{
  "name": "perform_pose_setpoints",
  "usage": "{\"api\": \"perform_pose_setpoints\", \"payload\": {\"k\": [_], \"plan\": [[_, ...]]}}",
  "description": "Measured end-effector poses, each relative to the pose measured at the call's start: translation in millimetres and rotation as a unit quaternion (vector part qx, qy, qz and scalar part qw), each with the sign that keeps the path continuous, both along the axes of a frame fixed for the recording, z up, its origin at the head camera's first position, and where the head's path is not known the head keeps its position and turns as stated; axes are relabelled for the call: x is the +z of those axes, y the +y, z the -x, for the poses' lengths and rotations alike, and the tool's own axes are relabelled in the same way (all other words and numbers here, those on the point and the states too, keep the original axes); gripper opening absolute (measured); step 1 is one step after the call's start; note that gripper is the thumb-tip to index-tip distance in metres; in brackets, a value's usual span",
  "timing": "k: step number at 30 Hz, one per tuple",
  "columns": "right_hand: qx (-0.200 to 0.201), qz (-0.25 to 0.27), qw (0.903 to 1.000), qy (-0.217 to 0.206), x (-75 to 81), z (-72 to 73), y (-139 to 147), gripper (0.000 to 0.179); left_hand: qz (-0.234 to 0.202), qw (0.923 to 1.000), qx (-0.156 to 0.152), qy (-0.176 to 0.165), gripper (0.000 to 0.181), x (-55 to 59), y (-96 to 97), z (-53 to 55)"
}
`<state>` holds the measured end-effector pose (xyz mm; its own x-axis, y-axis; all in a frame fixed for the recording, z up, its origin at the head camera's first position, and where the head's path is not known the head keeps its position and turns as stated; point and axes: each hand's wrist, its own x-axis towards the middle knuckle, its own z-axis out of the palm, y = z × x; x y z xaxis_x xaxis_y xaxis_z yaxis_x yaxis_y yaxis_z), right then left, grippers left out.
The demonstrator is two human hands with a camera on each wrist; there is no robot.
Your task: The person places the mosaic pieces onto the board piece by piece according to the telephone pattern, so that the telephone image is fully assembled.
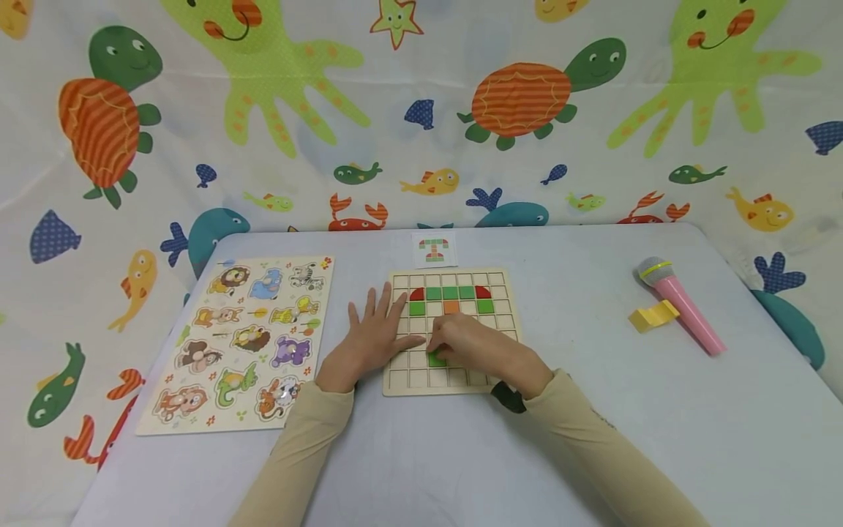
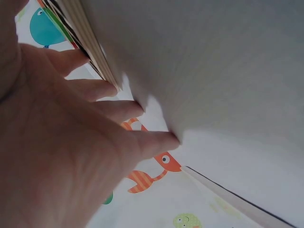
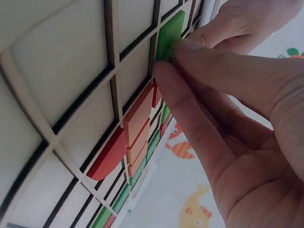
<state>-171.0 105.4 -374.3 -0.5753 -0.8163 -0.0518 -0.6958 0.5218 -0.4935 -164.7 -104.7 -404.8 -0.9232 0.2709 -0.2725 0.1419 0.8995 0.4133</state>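
A wooden grid board [image 1: 398, 380] lies in the middle of the table. My left hand [image 1: 369, 340] rests at its left edge with the fingers spread. Over the lower part of the grid, my right hand [image 1: 470, 344] pinches a green square tile [image 3: 168, 35] between thumb and forefinger, at a cell; the fingers cover part of it. Toward the top of the grid sit several green tiles [image 1: 451, 293], a red rounded tile [image 1: 418, 294] at each end, and an orange tile [image 1: 451, 307] below. In the right wrist view, orange tiles [image 3: 139, 109] and a red rounded tile [image 3: 110, 156] lie near the hand.
Behind the board lies a card [image 1: 435, 250] picturing a T of coloured tiles. An animal puzzle board [image 1: 224, 329] is at the left. On the right are a pink toy microphone [image 1: 691, 315] and a yellow block [image 1: 653, 316]. A patterned cloth [image 1: 395, 146] hangs behind the table.
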Motion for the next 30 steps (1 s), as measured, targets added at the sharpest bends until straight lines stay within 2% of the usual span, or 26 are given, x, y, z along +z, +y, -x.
{"api": "perform_pose_setpoints", "payload": {"k": [6, 11, 14, 20, 25, 30], "plan": [[0.017, 0.014, 0.9996, -0.015, -2.3, 1.6, 8.7, 0.015, 0.000, 1.0000, -0.001, -0.004, 0.091, -0.1, 1.1, -0.5], [0.027, 0.041, 0.9960, -0.074, 1.4, 6.4, 29.3, 0.014, 0.002, 1.0000, -0.001, -0.006, 0.091, 0.8, 1.8, -0.7], [0.014, 0.043, 0.9945, -0.095, 6.0, 10.2, 46.9, 0.013, 0.000, 1.0000, 0.001, -0.004, 0.091, 1.8, 1.5, -1.0], [-0.021, 0.009, 0.9941, -0.106, 15.7, 15.2, 88.0, 0.013, -0.013, 0.9999, 0.000, 0.001, 0.090, 3.7, 0.7, -1.5], [-0.043, -0.017, 0.9877, -0.149, 16.9, 10.8, 120.9, 0.017, -0.008, 1.0000, -0.002, -0.005, 0.091, 4.3, 1.2, -0.9], [-0.053, -0.033, 0.9821, -0.178, 13.8, 4.2, 140.8, 0.022, -0.008, 0.9999, -0.001, -0.008, 0.091, 5.9, 1.0, -1.8]]}}
